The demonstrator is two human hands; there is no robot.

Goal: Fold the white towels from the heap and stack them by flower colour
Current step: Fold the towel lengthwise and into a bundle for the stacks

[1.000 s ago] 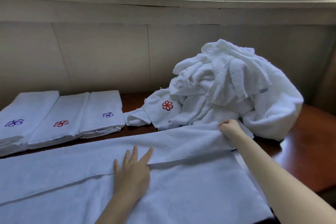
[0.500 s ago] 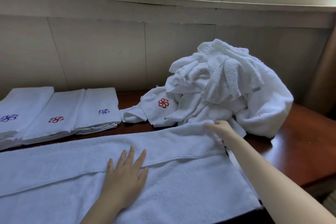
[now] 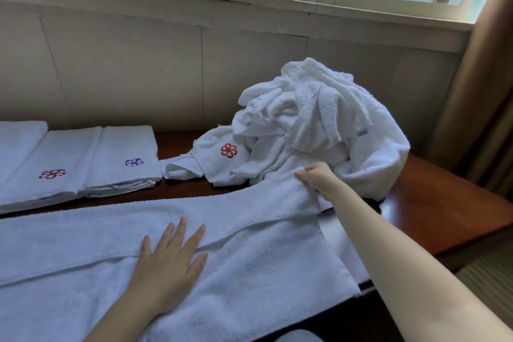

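A long white towel lies spread across the near part of the table, its far strip folded over toward me. My left hand presses flat on it at the fold edge, fingers straight. My right hand pinches the towel's far right corner, lifted a little, right beside the heap of white towels. A red flower shows on a towel at the heap's left. Folded stacks sit at the left: one with a blue flower, one with a red flower, and a third cut off by the frame.
The dark wooden table ends at the right, past the heap. A panelled wall and window sill run close behind the towels. A brown curtain hangs at the far right.
My right hand has closed on the far right corner of the towel and raised it slightly. My left hand stays flat on the fold. The camera has turned a little to the right.
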